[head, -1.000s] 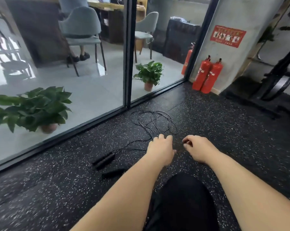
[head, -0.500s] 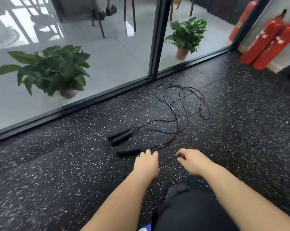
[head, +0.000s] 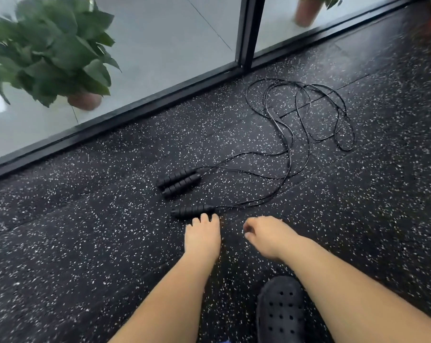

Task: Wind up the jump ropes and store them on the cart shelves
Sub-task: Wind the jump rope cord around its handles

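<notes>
Black jump ropes lie on the speckled rubber floor. Their thin cords [head: 301,115] sprawl in loose loops near the glass wall. Two ribbed black handles [head: 178,179] lie side by side, and a third handle [head: 192,211] lies closer to me. My left hand [head: 202,237] reaches down with its fingertips at the near handle's right end; whether they touch it I cannot tell. My right hand [head: 269,235] hovers just right of it, fingers loosely curled, holding nothing.
A glass wall with a black frame [head: 246,33] runs across the back. Behind the glass stand two potted plants, one at the left [head: 48,53] and one at the top right [head: 308,8]. My black perforated shoe [head: 281,310] is at the bottom.
My view has tilted down and come closer to the floor. Both hands have moved nearer the rope handles, the left one reaching the closest handle.
</notes>
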